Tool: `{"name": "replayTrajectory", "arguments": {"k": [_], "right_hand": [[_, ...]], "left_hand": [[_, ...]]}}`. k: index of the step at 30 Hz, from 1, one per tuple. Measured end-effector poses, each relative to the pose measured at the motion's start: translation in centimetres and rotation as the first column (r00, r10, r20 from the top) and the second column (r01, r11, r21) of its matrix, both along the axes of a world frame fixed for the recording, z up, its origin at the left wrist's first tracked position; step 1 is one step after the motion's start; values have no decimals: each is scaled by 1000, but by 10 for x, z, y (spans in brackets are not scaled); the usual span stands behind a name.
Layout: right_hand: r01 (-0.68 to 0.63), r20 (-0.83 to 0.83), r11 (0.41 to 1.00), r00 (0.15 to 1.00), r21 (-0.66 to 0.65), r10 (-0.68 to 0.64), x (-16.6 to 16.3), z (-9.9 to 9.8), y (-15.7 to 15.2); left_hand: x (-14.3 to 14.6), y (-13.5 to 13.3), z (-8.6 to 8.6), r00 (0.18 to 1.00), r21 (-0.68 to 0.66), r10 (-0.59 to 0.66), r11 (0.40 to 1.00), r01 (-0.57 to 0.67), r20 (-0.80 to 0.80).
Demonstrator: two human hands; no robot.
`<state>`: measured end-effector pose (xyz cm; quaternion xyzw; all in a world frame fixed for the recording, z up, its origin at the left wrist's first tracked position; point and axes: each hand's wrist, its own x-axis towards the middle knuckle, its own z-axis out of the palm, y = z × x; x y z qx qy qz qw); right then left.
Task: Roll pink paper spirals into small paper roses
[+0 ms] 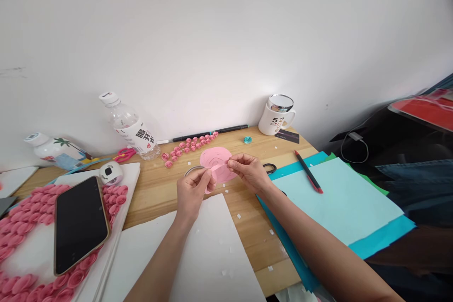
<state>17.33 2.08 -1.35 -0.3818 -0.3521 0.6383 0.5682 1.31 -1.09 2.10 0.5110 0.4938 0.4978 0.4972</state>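
Note:
A pink paper spiral [216, 159] is held above the wooden desk [159, 188] near its middle. My left hand [193, 193] pinches its lower left end with closed fingers. My right hand [249, 170] pinches the strip at its right side, fingers pressed together. A row of small rolled pink paper roses [189, 145] lies just behind the spiral. A roll of tape [193, 170] lies on the desk partly hidden by my left hand.
A phone [79, 222] rests on a white board ringed with pink roses [21, 231]. White sheet [198, 255] in front; blue paper stack [339, 198] with a red pen [308, 171] on the right. Two bottles [130, 127], a mug [278, 115], scissors [124, 154] and a black pen [212, 132] at the back.

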Motion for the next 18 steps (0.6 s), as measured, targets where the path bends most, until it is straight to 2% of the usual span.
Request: {"name": "replayTrajectory", "arguments": {"k": [8, 18], "right_hand": [[-28, -64, 999, 998, -18, 27, -2, 4, -2], [-24, 20, 1000, 1000, 2, 24, 0, 4, -2]], "left_hand": [[-1, -1, 0, 1000, -14, 28, 1000, -28, 3], [-2, 0, 0, 1000, 27, -10, 1000, 11, -25]]}}
